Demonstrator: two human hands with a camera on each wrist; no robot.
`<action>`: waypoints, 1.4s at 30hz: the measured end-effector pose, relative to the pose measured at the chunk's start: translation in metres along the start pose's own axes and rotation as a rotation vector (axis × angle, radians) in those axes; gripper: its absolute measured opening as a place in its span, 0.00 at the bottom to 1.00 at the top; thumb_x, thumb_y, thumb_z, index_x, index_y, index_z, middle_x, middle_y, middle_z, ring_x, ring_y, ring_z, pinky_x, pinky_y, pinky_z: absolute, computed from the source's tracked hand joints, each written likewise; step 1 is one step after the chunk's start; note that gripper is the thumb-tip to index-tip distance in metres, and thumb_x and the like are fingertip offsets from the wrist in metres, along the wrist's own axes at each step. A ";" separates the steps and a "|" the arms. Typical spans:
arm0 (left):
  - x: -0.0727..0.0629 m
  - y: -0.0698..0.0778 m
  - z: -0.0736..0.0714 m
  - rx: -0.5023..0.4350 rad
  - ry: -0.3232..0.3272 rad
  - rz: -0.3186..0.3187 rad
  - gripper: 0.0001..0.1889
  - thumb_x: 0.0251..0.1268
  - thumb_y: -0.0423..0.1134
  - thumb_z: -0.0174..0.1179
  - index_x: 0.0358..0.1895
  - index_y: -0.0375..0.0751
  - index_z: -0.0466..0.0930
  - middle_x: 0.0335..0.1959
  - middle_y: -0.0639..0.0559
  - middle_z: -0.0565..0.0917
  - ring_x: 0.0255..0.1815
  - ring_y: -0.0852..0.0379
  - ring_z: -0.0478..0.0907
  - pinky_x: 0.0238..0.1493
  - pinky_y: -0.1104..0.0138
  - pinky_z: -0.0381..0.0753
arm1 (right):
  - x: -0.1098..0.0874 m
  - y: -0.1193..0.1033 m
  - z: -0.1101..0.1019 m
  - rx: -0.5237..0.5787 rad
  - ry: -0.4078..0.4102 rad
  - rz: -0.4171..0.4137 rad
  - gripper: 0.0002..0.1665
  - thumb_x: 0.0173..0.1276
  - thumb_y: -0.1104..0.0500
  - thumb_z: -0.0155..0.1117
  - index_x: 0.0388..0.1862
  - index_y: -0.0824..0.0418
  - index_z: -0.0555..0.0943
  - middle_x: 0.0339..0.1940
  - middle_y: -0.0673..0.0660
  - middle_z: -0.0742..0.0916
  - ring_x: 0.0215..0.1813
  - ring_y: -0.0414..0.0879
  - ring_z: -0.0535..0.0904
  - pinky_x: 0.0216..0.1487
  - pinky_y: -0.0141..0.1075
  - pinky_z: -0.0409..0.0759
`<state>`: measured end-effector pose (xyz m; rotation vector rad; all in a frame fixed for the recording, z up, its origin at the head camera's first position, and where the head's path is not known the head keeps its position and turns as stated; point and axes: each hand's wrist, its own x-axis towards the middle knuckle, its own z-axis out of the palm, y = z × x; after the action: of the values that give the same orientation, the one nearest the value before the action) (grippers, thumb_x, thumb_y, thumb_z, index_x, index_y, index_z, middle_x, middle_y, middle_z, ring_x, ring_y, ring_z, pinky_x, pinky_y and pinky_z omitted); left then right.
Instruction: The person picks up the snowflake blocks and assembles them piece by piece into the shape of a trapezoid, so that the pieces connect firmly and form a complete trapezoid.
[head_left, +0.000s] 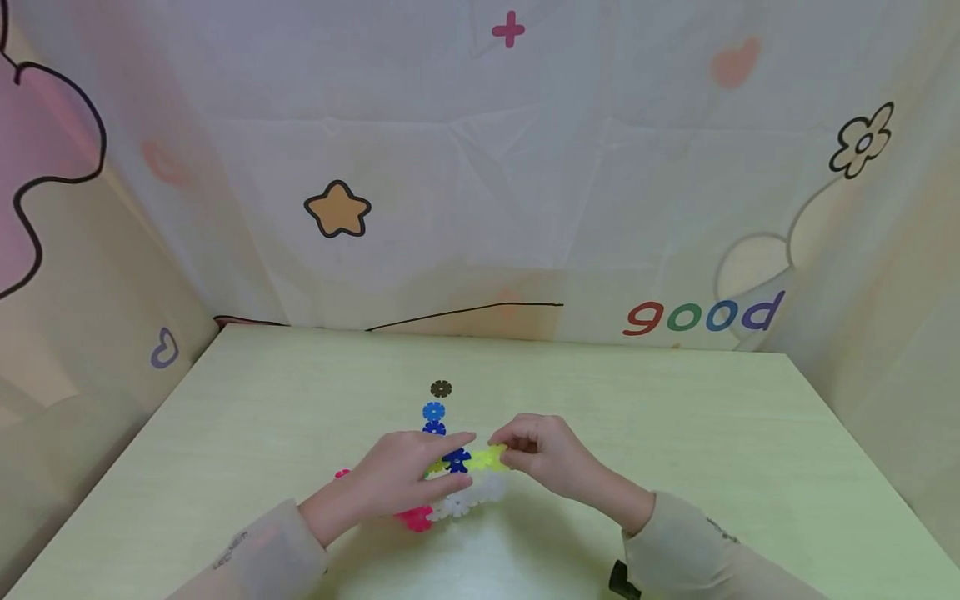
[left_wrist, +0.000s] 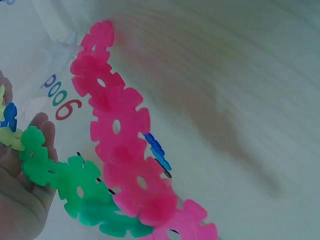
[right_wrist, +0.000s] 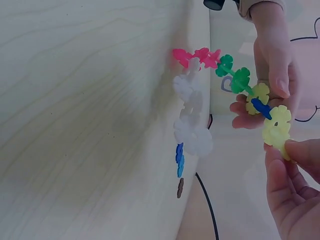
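Disc chain: one joined piece of notched flower discs (right_wrist: 241, 79), held between the two hands, its yellow end raised off the bench.
Run of colours: yellow discs (head_left: 489, 457) at the right, a dark blue disc (head_left: 457, 461) set between yellows, then green discs (left_wrist: 80, 187), then pink discs (left_wrist: 117, 125); white discs (head_left: 455, 504) branch from the far end of the pink row.
Axis: in the head view the yellow-and-blue stretch runs crosswise, left to right, from one hand to the other.
White branch: lies on the person's side of the yellow stretch, its outer end near the yellow end yet apart from it in the right wrist view.
Right hand: (head_left: 551, 457) nearer to the yellow end, pinching the outermost yellow between thumb and fingers; the chain leads off leftward from the fingertips.
Left hand: (head_left: 401, 473) spread, thumb and forefinger extended with the dark blue disc lying just past the gap; the chain crosses in front of its fingers near the green-yellow join.
Loose discs: a light blue disc (head_left: 433, 411), a loose dark blue disc (head_left: 433, 427) just beside it and a brown disc (head_left: 441, 388) farther out, all beyond the left hand.
Bench: pale top (head_left: 660, 417) beneath everything.
Backdrop: printed cloth (head_left: 450, 192) behind.
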<state>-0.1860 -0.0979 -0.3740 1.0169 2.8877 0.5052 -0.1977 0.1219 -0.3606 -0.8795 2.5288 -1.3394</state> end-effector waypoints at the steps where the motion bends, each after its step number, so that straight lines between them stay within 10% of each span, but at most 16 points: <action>1: 0.001 0.001 0.001 -0.016 0.000 -0.003 0.28 0.59 0.60 0.47 0.59 0.52 0.68 0.37 0.57 0.83 0.37 0.62 0.79 0.37 0.68 0.76 | 0.000 0.000 0.000 0.003 -0.002 0.004 0.09 0.56 0.70 0.60 0.37 0.66 0.81 0.30 0.56 0.83 0.28 0.36 0.73 0.30 0.26 0.76; 13: 0.010 0.005 0.006 -0.205 -0.050 -0.011 0.23 0.59 0.59 0.48 0.50 0.48 0.76 0.45 0.57 0.81 0.43 0.62 0.77 0.42 0.70 0.76 | -0.001 -0.002 -0.001 0.028 -0.028 0.007 0.09 0.56 0.69 0.60 0.37 0.66 0.81 0.31 0.58 0.83 0.27 0.37 0.73 0.30 0.26 0.76; 42: 0.008 0.007 0.003 -0.173 0.061 0.117 0.17 0.57 0.55 0.53 0.43 0.49 0.79 0.32 0.61 0.82 0.24 0.73 0.69 0.28 0.80 0.69 | -0.004 -0.009 -0.011 0.020 -0.094 -0.053 0.08 0.56 0.71 0.59 0.36 0.68 0.81 0.30 0.59 0.82 0.26 0.34 0.71 0.29 0.26 0.76</action>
<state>-0.1878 -0.0866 -0.3738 1.1658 2.7863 0.7912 -0.1949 0.1282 -0.3475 -0.9880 2.4339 -1.3035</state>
